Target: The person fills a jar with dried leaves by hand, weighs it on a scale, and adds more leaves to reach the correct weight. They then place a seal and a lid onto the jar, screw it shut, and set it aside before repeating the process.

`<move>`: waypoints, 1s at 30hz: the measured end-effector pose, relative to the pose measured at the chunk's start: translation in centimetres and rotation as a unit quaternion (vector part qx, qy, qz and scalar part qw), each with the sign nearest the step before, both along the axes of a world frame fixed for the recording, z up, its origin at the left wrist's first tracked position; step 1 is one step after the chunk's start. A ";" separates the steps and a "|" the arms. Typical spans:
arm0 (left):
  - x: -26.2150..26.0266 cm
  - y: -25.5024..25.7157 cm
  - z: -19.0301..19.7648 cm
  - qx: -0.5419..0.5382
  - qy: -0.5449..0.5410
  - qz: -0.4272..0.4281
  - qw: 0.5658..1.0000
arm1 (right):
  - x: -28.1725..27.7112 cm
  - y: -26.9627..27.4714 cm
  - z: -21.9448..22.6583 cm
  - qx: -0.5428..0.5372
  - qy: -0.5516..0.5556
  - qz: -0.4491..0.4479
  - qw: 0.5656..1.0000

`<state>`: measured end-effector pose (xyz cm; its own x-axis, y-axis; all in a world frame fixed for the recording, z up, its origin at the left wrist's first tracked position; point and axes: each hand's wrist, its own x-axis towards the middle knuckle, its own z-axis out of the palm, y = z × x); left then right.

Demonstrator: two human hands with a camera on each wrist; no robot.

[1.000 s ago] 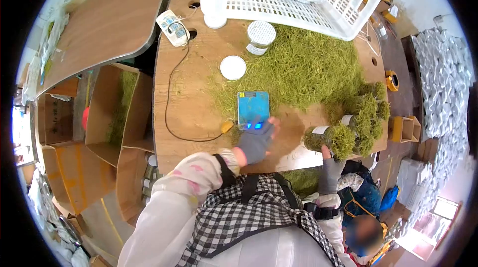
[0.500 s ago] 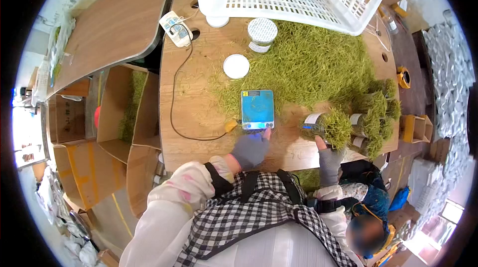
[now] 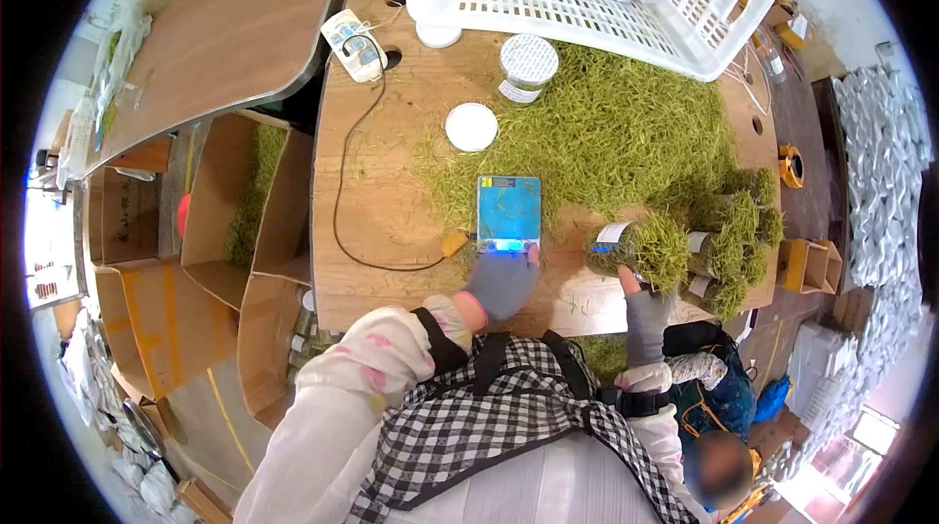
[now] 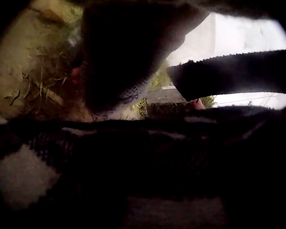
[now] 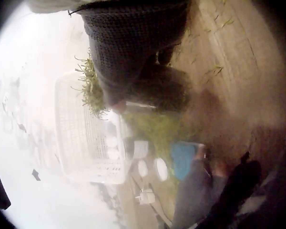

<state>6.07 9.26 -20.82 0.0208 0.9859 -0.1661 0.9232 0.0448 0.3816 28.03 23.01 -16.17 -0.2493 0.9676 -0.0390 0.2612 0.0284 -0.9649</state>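
A blue digital scale [image 3: 509, 208] with a lit display lies on the wooden table. My left hand [image 3: 502, 286], in a grey fingerless glove, is at its front edge, a bare fingertip touching the right end of the button panel. My right hand [image 3: 647, 322], gloved likewise, grips a clear jar [image 3: 608, 252] that lies tipped on its side. Dried green herb [image 3: 661, 250] bulges from the jar's mouth toward the right. In the right wrist view the glove covers much of the jar [image 5: 167, 88]. The left wrist view is mostly dark cloth.
Several filled jars [image 3: 729, 240] stand at the right. A heap of herb [image 3: 636, 128] spreads behind the scale, near a lidded jar [image 3: 529, 65] and a white lid [image 3: 471, 127]. A white basket [image 3: 587, 21] of lids stands at the back. A cable [image 3: 342, 172] crosses the left side.
My left hand has drawn back from over the scale's lower right corner to its front edge, a fingertip now on the panel. The jar in my right hand has turned slightly.
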 end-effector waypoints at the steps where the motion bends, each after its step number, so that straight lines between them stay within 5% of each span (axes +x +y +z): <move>1: 0.1 0.1 -0.1 0.000 0.001 0.001 1.000 | -0.1 0.0 0.1 0.000 0.001 0.001 1.000; 10: -2.9 -4.2 2.2 0.048 -0.137 -0.030 0.989 | -3.3 0.2 1.0 0.009 -0.005 0.074 0.997; 14: -5.6 -8.9 1.5 0.059 -0.128 0.079 0.987 | -7.0 0.2 1.1 0.071 0.012 0.161 0.984; 17: -6.4 -11.9 1.9 0.045 -0.114 0.170 0.978 | -10.8 -0.3 2.3 -0.081 0.035 0.265 0.960; 20: -6.0 -13.7 3.5 0.058 -0.090 0.240 0.965 | -12.8 -0.6 -0.9 -0.058 0.098 0.287 0.951; 28: -6.5 -17.5 3.0 0.023 -0.100 0.336 0.936 | -14.1 -0.3 -4.7 -0.054 0.057 0.304 0.950; 30: -6.9 -17.5 3.5 0.031 -0.090 0.340 0.936 | -13.6 -0.5 -5.1 0.033 0.053 0.294 0.954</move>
